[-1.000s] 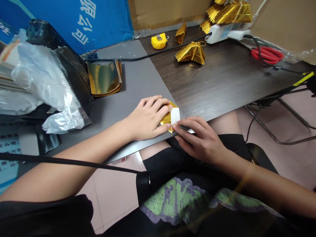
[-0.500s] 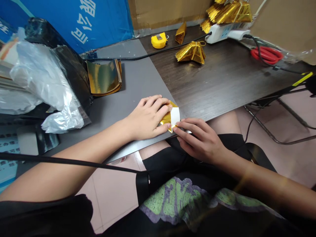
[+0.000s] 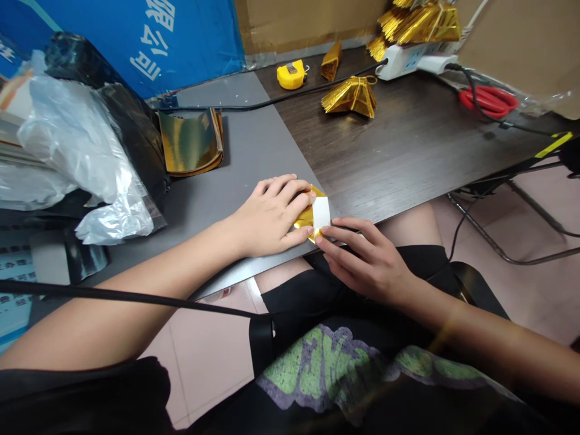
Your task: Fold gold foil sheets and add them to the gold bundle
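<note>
While a small folded piece of gold foil paper [image 3: 307,217] with a white panel showing is held at the right edge of the grey desk mat [image 3: 244,151], near the dark wood-grain desk's [image 3: 408,139] front edge, the left hand [image 3: 272,214] is kept palm down, fingers closed and curved over the piece's left side, fingertips on the foil. The right hand [image 3: 367,260] is loosely open, fingers spread, with the thumb and forefinger tips at the piece's near right edge; whether it is pinched cannot be told. Left of the hands on the mat, a curled stack of gold foil sheets [image 3: 191,142] is placed, a black cable [image 3: 272,103] is run behind it, and a crumpled clear plastic bag [image 3: 77,151] lies against a black bag [image 3: 131,139] further left. On the far desk, a pleated gold foil ornament [image 3: 351,96], a narrow folded gold piece [image 3: 331,60] and a yellow tape measure [image 3: 291,75] are seen. Further right are a white power strip [image 3: 408,62], a heap of pleated gold foil pieces [image 3: 419,21] and red-handled scissors [image 3: 488,100].
</note>
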{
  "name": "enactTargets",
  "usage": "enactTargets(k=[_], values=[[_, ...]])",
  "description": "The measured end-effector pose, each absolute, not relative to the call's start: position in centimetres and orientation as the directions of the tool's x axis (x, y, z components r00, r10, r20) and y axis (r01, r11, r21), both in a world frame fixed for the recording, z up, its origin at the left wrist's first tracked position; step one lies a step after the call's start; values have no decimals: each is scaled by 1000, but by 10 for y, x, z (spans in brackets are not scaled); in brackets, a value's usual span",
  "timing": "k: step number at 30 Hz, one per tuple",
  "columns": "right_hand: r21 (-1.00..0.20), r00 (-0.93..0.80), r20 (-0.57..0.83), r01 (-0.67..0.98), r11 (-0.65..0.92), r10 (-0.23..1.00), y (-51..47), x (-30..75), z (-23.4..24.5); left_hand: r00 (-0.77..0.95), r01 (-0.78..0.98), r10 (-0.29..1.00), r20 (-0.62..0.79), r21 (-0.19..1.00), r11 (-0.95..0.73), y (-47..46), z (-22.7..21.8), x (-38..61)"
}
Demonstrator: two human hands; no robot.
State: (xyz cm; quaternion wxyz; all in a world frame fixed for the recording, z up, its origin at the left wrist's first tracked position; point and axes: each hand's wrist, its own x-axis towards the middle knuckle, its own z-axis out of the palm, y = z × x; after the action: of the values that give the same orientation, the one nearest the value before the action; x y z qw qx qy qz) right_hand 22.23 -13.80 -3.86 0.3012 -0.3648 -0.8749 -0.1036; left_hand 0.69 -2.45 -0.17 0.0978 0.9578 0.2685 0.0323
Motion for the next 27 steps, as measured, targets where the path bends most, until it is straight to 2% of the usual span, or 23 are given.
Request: enactTargets(k=[5,13,27], values=[[-58,-545,598,702,710,587,-140,224,-42,854,508,520,7,203,-837,-25,-2,6],[-180,-479,607,695,696,635,-141,220,-42,852,515,524,-9,196,-835,-25,-1,7],[-207,-448,615,702,681,649,-145,215,-44,855,509,518,-2,194,-839,-24,-2,7]])
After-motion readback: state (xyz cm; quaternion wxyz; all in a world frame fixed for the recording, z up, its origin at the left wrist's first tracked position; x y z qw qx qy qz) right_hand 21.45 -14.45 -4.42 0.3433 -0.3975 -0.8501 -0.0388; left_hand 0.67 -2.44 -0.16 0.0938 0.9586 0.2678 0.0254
